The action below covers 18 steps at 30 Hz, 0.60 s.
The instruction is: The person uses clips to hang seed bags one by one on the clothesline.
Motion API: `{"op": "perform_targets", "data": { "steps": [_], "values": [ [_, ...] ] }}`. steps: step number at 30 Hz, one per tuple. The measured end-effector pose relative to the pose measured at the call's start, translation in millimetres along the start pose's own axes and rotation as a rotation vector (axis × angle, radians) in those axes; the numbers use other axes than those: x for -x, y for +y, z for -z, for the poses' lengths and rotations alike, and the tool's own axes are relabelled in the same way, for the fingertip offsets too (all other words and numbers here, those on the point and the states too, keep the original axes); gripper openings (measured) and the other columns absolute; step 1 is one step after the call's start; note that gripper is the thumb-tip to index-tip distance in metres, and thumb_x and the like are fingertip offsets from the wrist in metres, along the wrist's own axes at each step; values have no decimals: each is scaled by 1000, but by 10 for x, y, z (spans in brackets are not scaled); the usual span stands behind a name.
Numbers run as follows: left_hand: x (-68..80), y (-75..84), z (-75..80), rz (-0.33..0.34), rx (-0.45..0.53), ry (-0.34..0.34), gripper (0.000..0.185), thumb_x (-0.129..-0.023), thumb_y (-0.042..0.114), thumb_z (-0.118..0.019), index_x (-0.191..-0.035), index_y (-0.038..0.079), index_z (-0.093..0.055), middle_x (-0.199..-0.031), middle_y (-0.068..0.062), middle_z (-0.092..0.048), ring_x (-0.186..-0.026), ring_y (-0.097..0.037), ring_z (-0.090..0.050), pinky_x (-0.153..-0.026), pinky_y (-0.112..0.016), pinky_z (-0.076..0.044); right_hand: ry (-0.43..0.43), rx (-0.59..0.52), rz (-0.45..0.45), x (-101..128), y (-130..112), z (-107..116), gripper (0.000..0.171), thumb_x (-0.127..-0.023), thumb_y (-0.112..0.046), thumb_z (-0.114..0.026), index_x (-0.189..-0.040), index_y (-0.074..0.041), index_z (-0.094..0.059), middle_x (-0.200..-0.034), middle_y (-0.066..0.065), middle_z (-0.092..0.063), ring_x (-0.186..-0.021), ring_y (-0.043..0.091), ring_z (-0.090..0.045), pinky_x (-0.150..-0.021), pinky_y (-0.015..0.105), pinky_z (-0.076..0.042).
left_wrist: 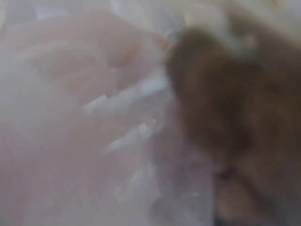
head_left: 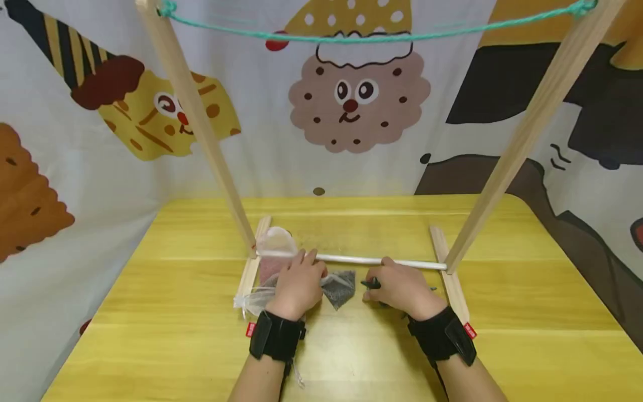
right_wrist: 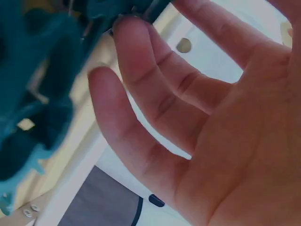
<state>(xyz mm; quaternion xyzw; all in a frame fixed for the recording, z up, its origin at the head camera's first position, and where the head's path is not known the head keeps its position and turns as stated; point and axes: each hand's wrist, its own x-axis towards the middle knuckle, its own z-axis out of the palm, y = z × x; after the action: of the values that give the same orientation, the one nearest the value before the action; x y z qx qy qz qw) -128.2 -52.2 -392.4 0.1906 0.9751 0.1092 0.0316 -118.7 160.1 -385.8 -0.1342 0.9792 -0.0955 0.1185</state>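
My left hand [head_left: 300, 285] lies over sheer drawstring bags on the table, its fingertips hidden. A bag with dark grey filling [head_left: 339, 289] pokes out at its thumb side. Pinkish filling shows in another bag [head_left: 271, 268] by its other side, and a white drawstring bag end [head_left: 251, 301] spreads toward the left. Hazy, blurred fabric fills the left wrist view. My right hand [head_left: 402, 287] pinches a dark teal clip [head_left: 372, 283] close to the tabletop. Several teal plastic pieces [right_wrist: 51, 89] with holes appear by its curved fingers [right_wrist: 141, 70] in the right wrist view.
A wooden frame stands around the work, with a left post [head_left: 201, 123] and a right post [head_left: 532, 128]. Its white bar [head_left: 351, 259] runs low behind both hands, and a green cord [head_left: 372, 39] spans the top. Behind the table [head_left: 150, 346] hangs a printed cloth [head_left: 261, 167].
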Motion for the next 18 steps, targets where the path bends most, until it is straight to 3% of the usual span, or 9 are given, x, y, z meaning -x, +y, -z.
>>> {"op": "perform_targets", "data": {
  "steps": [5,9,12,18],
  "values": [
    [39,56,-51,-35,26,210,11,-83,16,-61,-89,19,-69,-119,-12,-54,-112,-29,-47,-78,-43,-45,67,21,-28,57,42,-84,15,-76,-39,-67,-80,-27,-59,-80,-3,-44,-56,11,-40,-49,28,-33],
    [35,112,-29,-27,20,342,9,-82,14,-60,-84,19,-68,-93,-5,-57,-84,-22,-53,-56,-31,-43,86,42,-18,86,88,-57,15,-76,-34,-69,-82,-25,-59,-79,-3,-44,-58,11,-41,-51,28,-35],
    [33,150,-12,8,40,369,13,-82,11,-56,-85,19,-67,-75,0,-53,-63,-16,-49,-44,-27,-34,75,49,-13,103,127,-57,16,-75,-29,-71,-83,-24,-58,-79,-3,-43,-61,12,-42,-52,29,-36],
    [60,221,-31,118,104,317,13,-87,14,-51,-91,20,-63,-60,5,-50,-42,-10,-38,-35,-28,-26,138,20,37,96,167,-158,14,-76,-17,-68,-77,-20,-55,-72,-4,-40,-61,12,-41,-49,27,-35]
  ]
}}
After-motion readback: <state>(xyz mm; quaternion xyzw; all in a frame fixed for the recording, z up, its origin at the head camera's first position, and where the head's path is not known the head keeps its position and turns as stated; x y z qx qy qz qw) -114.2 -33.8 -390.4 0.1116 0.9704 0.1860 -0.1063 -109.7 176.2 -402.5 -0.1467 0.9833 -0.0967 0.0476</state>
